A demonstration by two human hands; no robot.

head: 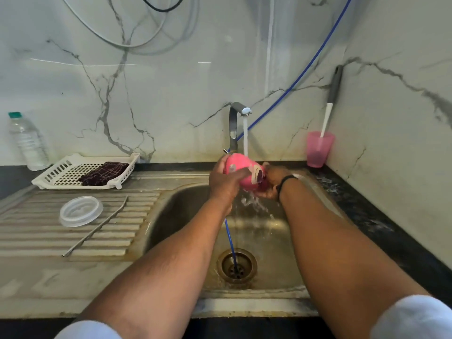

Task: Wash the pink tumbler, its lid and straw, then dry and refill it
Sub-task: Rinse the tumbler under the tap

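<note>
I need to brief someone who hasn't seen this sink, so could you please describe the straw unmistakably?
Left of the sink basin is the ribbed draining board. The straw lies diagonally across it, beside the clear round lid. It is the only thin metal rod there.

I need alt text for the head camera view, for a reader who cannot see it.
Two hands, left hand and right hand, hold a pink tumbler under running water from the tap over a steel sink. On the draining board to the left lie a clear lid and a metal straw, with a dark cloth in a white tray behind them.
</note>
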